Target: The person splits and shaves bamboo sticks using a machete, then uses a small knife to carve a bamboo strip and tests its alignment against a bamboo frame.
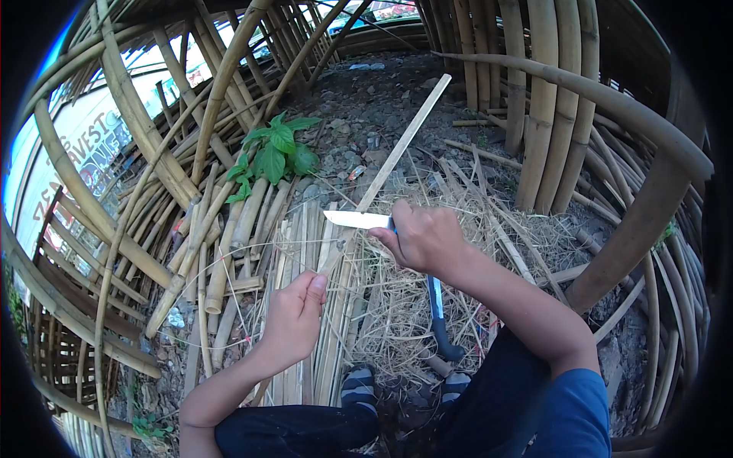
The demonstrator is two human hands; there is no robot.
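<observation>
My right hand (pixel 427 238) is closed around the handle of a knife (pixel 357 220), whose blade points left and lies across a long bamboo strip (pixel 405 145). The strip slants from upper right down toward my left hand (pixel 296 317), which is closed on its lower end with the thumb on top. Most of the knife's handle is hidden by my fingers. Below the strip, split bamboo slats (pixel 332 336) lie side by side on the ground. A saw (pixel 438 320) with a dark, curved handle rests among the shavings, partly in shadow.
Thin bamboo shavings (pixel 397 305) cover the ground before my feet. Bamboo poles (pixel 540 107) stand at the right, with a thick bent pole (pixel 611 95) near my right arm. Stacked and leaning poles (pixel 145 137) fill the left. A leafy plant (pixel 273 151) grows beside them.
</observation>
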